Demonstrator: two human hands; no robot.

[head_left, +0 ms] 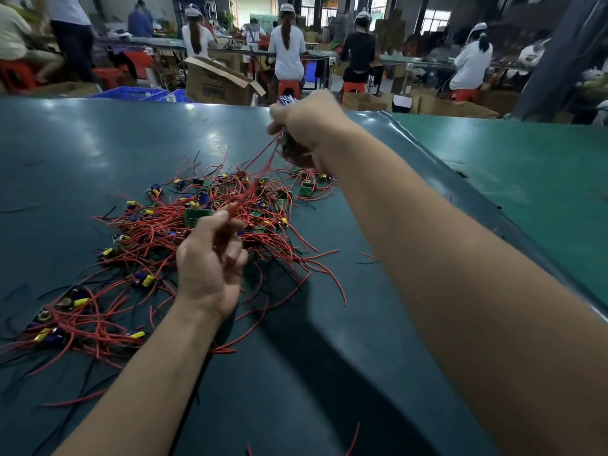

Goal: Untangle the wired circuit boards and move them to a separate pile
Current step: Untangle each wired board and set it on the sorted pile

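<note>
My right hand (304,126) is raised beyond the heap, its fingers curled round a small dark bundle that I take to be circuit boards, though blur hides the detail, and red wires (260,166) run taut from under those fingers down to my left hand (210,261). The left fingers are curled and pinch the same red strands between thumb and fingertips, just above the tangled pile of small green circuit boards with red and black leads (184,225) lying on the dark green table mat (329,373). Below and to the left of the left fingers the heap spreads wide; a second cluster of boards (62,320) lies nearer my left forearm. I judge these boards light and rigid, their leads soft and springy, apt to snag on neighbouring components. The solder joints are probably fragile, so I would hold the board edge, not yank the wire, and draw strands slowly through the left fingertips.
</note>
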